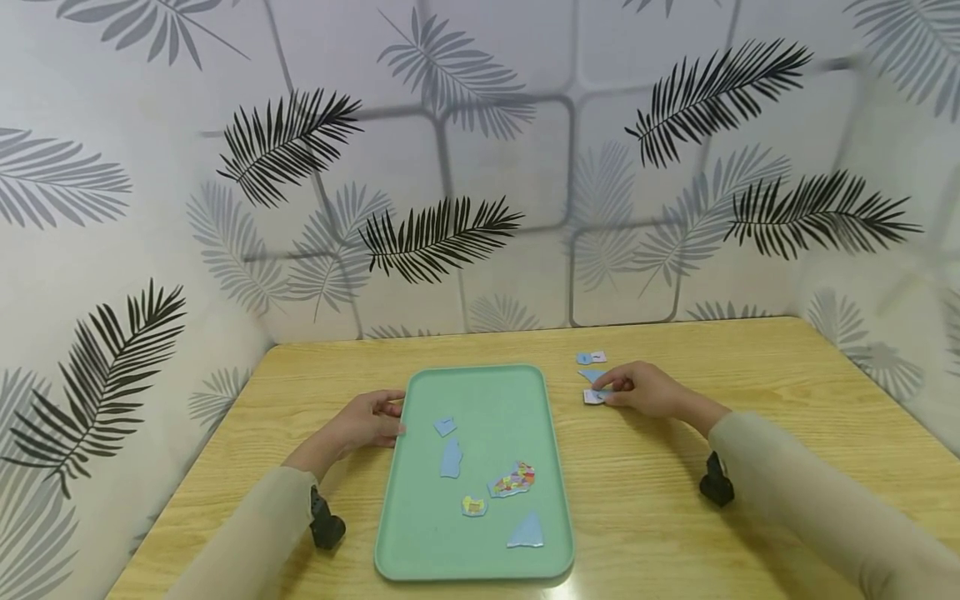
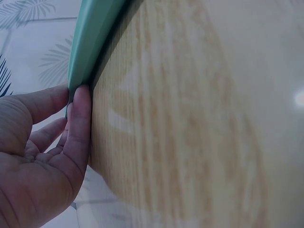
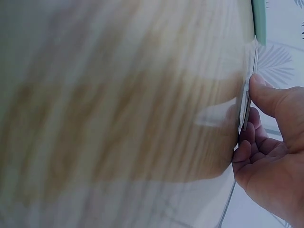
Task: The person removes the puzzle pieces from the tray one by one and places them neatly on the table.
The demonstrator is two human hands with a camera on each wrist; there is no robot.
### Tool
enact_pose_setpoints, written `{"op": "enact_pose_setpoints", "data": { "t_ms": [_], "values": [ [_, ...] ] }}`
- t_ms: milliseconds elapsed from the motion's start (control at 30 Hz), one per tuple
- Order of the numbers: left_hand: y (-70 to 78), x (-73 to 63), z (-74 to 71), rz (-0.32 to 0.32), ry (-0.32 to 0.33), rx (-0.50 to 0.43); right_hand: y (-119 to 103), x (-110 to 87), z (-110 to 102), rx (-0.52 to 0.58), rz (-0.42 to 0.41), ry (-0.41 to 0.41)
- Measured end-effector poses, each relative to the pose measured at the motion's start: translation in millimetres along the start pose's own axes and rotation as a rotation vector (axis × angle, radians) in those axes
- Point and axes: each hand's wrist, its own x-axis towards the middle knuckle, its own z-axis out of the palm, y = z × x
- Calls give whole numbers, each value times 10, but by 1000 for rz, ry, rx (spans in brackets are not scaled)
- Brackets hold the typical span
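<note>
My left hand (image 1: 369,421) grips the left edge of a green tray (image 1: 480,554), its thumb and fingers pinched at the rim in the left wrist view. To the right of the tray, my right hand (image 1: 647,390) pinches a flat puzzle piece (image 1: 591,397), white and blue, close over the table. Seen from the right wrist, the piece (image 3: 247,111) is edge-on between thumb and fingers. Just beyond that hand lie a blue piece (image 1: 590,376), partly hidden by the fingers, and a blue-and-white piece (image 1: 591,357).
Several puzzle pieces lie scattered in the tray: a small blue one (image 1: 445,427), a long blue one (image 1: 451,458), a multicoloured one (image 1: 517,478), a yellow one (image 1: 474,506) and a blue triangular one (image 1: 527,532). The wooden table (image 1: 637,517) meets a leaf-patterned wall covering (image 1: 517,275) behind.
</note>
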Motion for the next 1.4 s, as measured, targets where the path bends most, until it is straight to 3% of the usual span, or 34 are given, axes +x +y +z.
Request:
{"op": "enact_pose_setpoints", "data": {
  "t_ms": [467,1400],
  "values": [
    [21,-17,10,3,6,-1,42,57,21,-9,39,3],
    [19,-18,17,13,-1,-5,19,35,6,27,31,9]
  ]
}}
